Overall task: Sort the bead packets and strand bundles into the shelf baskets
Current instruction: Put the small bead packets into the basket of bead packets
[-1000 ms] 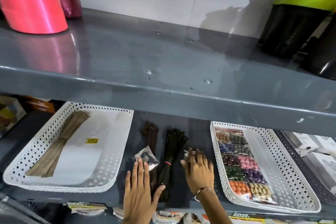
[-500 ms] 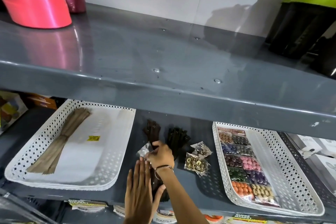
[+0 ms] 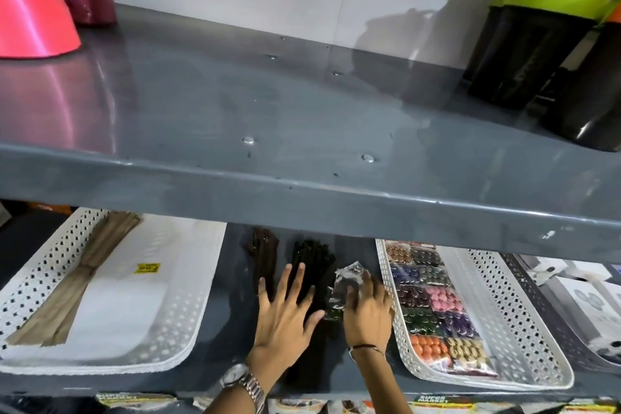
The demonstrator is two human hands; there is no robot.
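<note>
A: Where is the clear bead packet (image 3: 346, 282) found?

B: It is seen on the grey shelf (image 3: 235, 279) between the two white baskets, under the fingers of the right hand (image 3: 368, 307), just beside the rim of the right basket (image 3: 504, 296), where a sheet of coloured beads (image 3: 433, 302) is already laid. The packet's long axis is turned front to back, roughly along that rim.

A: And the fingers?

B: The right hand's fingers are laid flat on the packet, slightly spread; whether anything is pinched cannot be told. The left hand (image 3: 285, 309) is spread flat, fingers wide apart, on the dark strand bundles (image 3: 312, 255), which also run front to back. Nothing is gripped by it.

A: Which hand is nearer for the coming move?

B: The right one: a short carry to the right over the rim is judged to be all that is needed. The left basket (image 3: 201, 296), with its tan strand bundle (image 3: 90, 265), lies well apart from both hands.

A: What is changed from half a second ago?

B: The right hand, then crossed over at the bundles near the left hand, is now brought back to the packet by the right basket. The left hand is kept on the bundles.
</note>
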